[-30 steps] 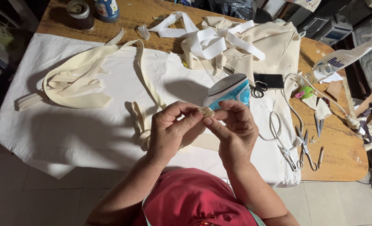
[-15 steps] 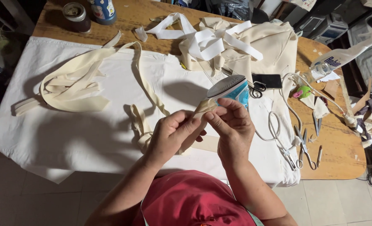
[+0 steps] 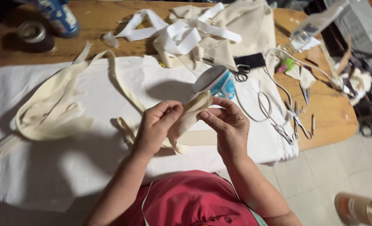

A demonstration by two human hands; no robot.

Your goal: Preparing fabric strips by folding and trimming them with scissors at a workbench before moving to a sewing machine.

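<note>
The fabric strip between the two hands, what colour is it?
Plain cream, no pattern. The fabric strip shows best in the head view.

Blue can [image 3: 59, 16] cut by top edge; blurred bottle [image 3: 359, 209] bottom right; fabric strip [image 3: 190, 118] partly behind fingers.

- A matt, soft cream cloth strip [image 3: 189, 118] is seen.
- A smooth white cloth sheet [image 3: 69, 167] is laid over a brown, grainy wooden table [image 3: 328, 113].
- Glossy plastic is shown on a blue-and-white iron [image 3: 217, 80].
- Shiny metal scissors [image 3: 296, 121] are seen.
</note>
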